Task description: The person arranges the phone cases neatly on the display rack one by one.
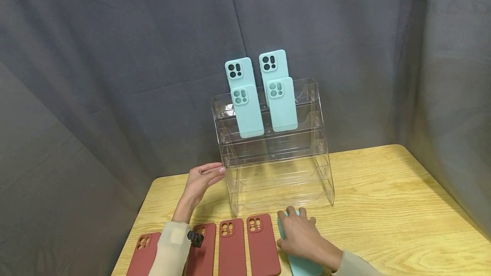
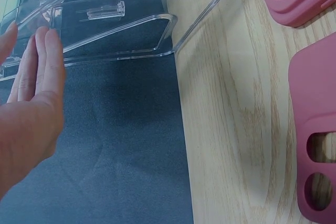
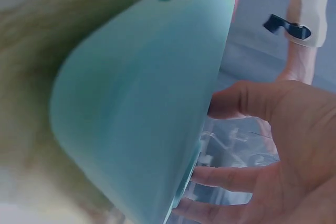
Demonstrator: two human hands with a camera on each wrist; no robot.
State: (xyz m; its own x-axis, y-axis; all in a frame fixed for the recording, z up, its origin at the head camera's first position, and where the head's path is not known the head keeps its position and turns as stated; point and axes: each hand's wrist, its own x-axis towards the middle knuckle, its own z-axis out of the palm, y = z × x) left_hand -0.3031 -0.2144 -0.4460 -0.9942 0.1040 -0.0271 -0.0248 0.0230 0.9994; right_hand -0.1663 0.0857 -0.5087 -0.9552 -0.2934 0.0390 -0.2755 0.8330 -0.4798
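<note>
My left hand (image 1: 205, 178) is at the left side of a clear tiered stand (image 1: 276, 156), its fingers nearly straight and touching the side panel; the left wrist view shows the hand (image 2: 39, 93) beside the clear plastic. Over a turquoise phone case (image 1: 304, 266) at the table's front, my right hand (image 1: 303, 235) grips the edges with bent fingers and thumb. In the right wrist view this case (image 3: 142, 93) looks tilted, with the thumb and fingers of the hand (image 3: 283, 156) along its edge. Several turquoise cases (image 1: 284, 105) stand in the stand's upper tiers.
Several red phone cases (image 1: 264, 246) lie in a row on the wooden table (image 1: 387, 191), left of the turquoise one; my left forearm reaches over them. Grey curtains (image 1: 153, 54) hang behind and beside the table. The stand's lower tiers hold no cases.
</note>
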